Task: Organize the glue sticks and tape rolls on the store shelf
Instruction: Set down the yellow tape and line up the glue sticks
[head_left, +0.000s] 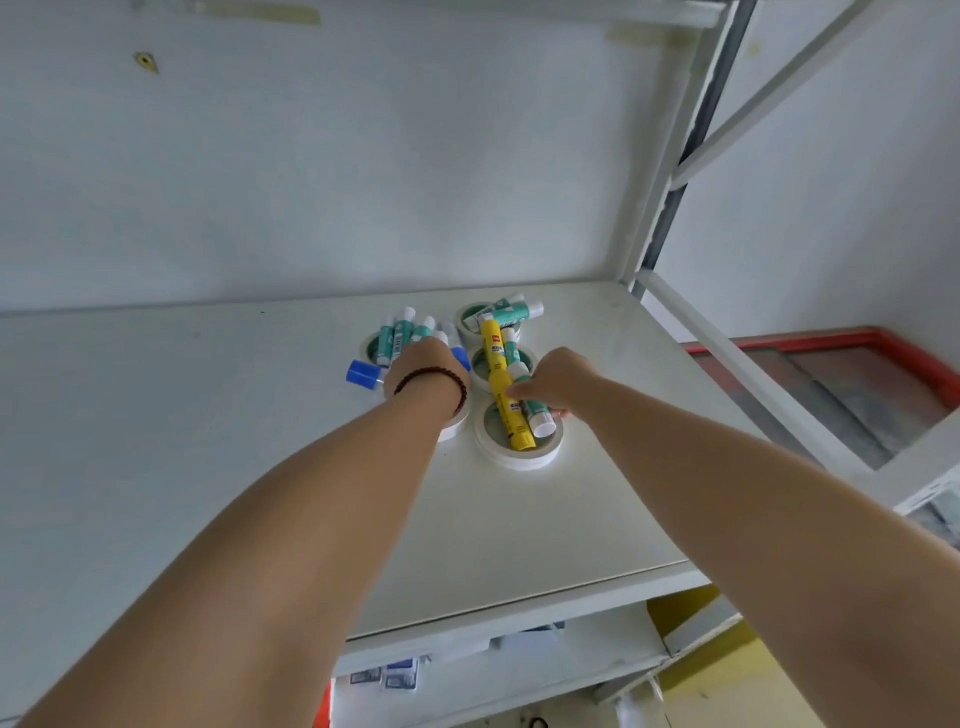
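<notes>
While sorting mixed stock | right hand (558, 382) pinching yellow glue stick (503, 387) lying across tape rolls (518, 448) on shelf (519, 519) | left hand (423, 371) curled over teal glue sticks (402, 335), grip unclear | lift straight, avoid rolling neighbours, group by colour.

Matt white-painted shelf (519, 519), glossy plastic glue sticks (506, 387), smooth white tape rolls (519, 457)
</notes>
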